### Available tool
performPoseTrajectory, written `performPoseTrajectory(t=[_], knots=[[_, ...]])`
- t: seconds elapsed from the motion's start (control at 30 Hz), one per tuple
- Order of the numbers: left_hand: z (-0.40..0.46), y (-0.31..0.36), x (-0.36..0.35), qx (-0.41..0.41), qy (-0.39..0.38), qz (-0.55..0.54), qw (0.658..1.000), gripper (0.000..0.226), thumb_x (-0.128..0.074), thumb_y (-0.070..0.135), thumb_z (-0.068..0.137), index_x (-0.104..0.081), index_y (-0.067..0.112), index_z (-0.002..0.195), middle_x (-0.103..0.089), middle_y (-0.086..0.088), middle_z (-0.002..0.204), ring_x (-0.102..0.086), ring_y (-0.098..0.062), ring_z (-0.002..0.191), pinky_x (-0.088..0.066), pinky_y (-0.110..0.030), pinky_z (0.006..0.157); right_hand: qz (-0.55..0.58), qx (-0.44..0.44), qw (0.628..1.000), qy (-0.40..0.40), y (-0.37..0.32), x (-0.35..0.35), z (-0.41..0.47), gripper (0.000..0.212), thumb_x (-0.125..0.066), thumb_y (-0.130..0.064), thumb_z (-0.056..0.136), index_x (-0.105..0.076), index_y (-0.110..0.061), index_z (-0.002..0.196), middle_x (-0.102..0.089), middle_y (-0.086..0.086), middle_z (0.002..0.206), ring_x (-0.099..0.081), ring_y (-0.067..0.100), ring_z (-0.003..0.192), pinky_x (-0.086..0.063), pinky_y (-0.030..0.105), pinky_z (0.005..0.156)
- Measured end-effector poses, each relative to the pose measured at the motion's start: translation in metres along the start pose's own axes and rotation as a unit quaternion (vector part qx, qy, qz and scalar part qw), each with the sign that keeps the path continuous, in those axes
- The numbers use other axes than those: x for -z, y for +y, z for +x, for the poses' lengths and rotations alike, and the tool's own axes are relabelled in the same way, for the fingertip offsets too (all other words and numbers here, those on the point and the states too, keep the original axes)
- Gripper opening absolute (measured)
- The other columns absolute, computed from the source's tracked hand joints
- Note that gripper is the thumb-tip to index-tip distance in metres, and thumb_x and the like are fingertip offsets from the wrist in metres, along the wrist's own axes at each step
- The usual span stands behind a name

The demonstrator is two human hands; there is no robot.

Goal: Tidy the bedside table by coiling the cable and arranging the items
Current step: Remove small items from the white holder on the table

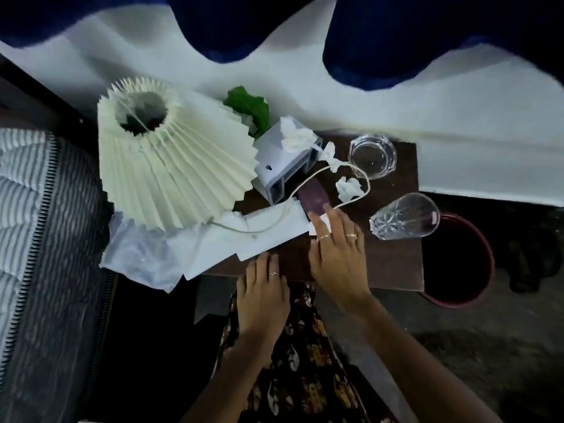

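A dark wooden bedside table (393, 264) carries a white pleated lamp (171, 166) at its left. A thin white cable (364, 175) loops loosely from the lamp across sheets of white paper (268, 230) and past a maroon booklet (312, 196). My right hand (337, 254) lies flat, fingers spread, its fingertips touching the booklet's near end and a small white card. My left hand (264, 291) rests flat on the table's front edge, holding nothing. Crumpled tissues (348, 187) lie beside the cable.
A grey tissue box (280, 160) stands behind the booklet, with a green leaf (250, 108) behind it. A glass bowl (372, 155) and a tipped drinking glass (406, 219) sit at right. A red-rimmed bin (488, 270) stands right of the table; a striped mattress (27, 224) lies left.
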State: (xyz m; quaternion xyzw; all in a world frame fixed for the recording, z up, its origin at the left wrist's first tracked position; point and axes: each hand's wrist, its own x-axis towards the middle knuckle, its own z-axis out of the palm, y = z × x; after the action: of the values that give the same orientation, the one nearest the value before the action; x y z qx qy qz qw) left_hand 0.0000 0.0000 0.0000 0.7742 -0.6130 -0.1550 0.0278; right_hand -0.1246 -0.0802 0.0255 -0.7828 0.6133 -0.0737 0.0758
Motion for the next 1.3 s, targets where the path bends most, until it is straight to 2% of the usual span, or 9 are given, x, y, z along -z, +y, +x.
performPoseTrajectory(t=[0.2,0.4,0.6,0.8,0.9,1.0,1.07,1.13,1.3], knots=[[0.014,-0.007,-0.016,-0.016,0.068,0.018,0.997,0.052,-0.061,0.029,0.083,-0.049,0.015,0.132,-0.051,-0.006,0.137,-0.050,-0.027,0.124,-0.045,-0.044,0.097,0.025,-0.031,0.999,0.013,0.005,-0.027,0.012,0.043,-0.055,-0.031,0.087,-0.052,-0.030,0.130,-0.035,0.014,0.150,-0.035,0.039,0.136,-0.037,0.052,0.103],[0.003,-0.015,-0.016,-0.007,0.051,0.005,0.999,0.053,-0.049,0.031,0.092,-0.037,0.014,0.141,-0.036,-0.007,0.148,-0.035,-0.028,0.135,-0.036,-0.044,0.104,0.030,-0.033,0.999,0.006,0.011,-0.037,0.005,0.027,-0.055,-0.016,0.086,-0.068,-0.015,0.110,-0.047,0.013,0.139,-0.046,0.036,0.124,-0.044,0.051,0.097],[-0.014,-0.015,-0.011,-0.013,0.026,0.009,1.000,0.054,-0.038,0.032,0.097,-0.023,0.015,0.146,-0.023,-0.004,0.153,-0.019,-0.025,0.142,-0.026,-0.041,0.111,0.006,0.002,1.000,0.014,0.012,-0.014,0.003,0.026,-0.048,-0.014,0.092,-0.067,-0.007,0.108,-0.045,0.011,0.138,-0.047,0.035,0.122,-0.048,0.045,0.091],[-0.019,-0.013,-0.009,-0.049,0.037,0.025,0.998,0.051,-0.035,0.030,0.097,-0.025,0.014,0.145,-0.027,-0.004,0.152,-0.024,-0.023,0.140,-0.026,-0.039,0.111,0.008,0.040,0.998,0.051,0.007,0.013,0.000,0.028,-0.047,-0.002,0.091,-0.065,-0.004,0.112,-0.039,0.009,0.146,-0.045,0.036,0.126,-0.052,0.046,0.090],[-0.019,-0.013,-0.007,-0.051,0.032,0.011,0.998,0.051,-0.039,0.027,0.096,-0.028,0.013,0.143,-0.032,-0.006,0.149,-0.029,-0.024,0.138,-0.029,-0.042,0.110,0.032,0.074,0.991,0.104,0.021,0.036,-0.001,0.033,-0.052,0.007,0.084,-0.064,-0.003,0.113,-0.048,0.010,0.140,-0.060,0.034,0.112,-0.057,0.045,0.079],[-0.019,-0.012,-0.008,-0.052,0.021,0.001,0.998,0.052,-0.041,0.025,0.095,-0.028,0.012,0.143,-0.035,-0.007,0.148,-0.031,-0.025,0.137,-0.031,-0.043,0.109,0.037,0.080,0.971,0.223,0.049,0.071,-0.004,0.034,-0.051,0.008,0.080,-0.068,-0.005,0.105,-0.062,0.012,0.125,-0.064,0.024,0.107,-0.053,0.031,0.089],[-0.019,-0.012,-0.008,-0.053,0.017,-0.003,0.998,0.053,-0.041,0.025,0.094,-0.029,0.012,0.144,-0.035,-0.007,0.149,-0.031,-0.025,0.137,-0.032,-0.043,0.109,0.091,0.060,0.950,0.294,0.070,0.098,-0.011,0.024,-0.053,0.009,0.079,-0.070,0.003,0.096,-0.066,0.020,0.116,-0.066,0.026,0.101,-0.047,0.023,0.093],[-0.017,-0.011,-0.009,-0.061,0.011,0.005,0.998,0.053,-0.042,0.026,0.094,-0.029,0.012,0.144,-0.034,-0.007,0.150,-0.029,-0.023,0.139,-0.031,-0.043,0.110,0.126,-0.001,0.940,0.316,0.100,0.114,-0.015,0.023,-0.052,0.005,0.084,-0.070,0.007,0.099,-0.066,0.024,0.112,-0.066,0.029,0.100,-0.037,0.008,0.090],[-0.011,-0.009,-0.015,-0.072,-0.008,0.035,0.997,0.058,-0.045,0.034,0.095,-0.025,0.016,0.147,-0.025,-0.004,0.156,-0.019,-0.020,0.145,-0.024,-0.042,0.114,0.199,-0.179,0.920,0.286,0.187,0.101,-0.026,0.025,-0.050,-0.007,0.087,-0.070,0.001,0.101,-0.071,0.019,0.099,-0.068,0.028,0.089,-0.044,0.017,0.081]])
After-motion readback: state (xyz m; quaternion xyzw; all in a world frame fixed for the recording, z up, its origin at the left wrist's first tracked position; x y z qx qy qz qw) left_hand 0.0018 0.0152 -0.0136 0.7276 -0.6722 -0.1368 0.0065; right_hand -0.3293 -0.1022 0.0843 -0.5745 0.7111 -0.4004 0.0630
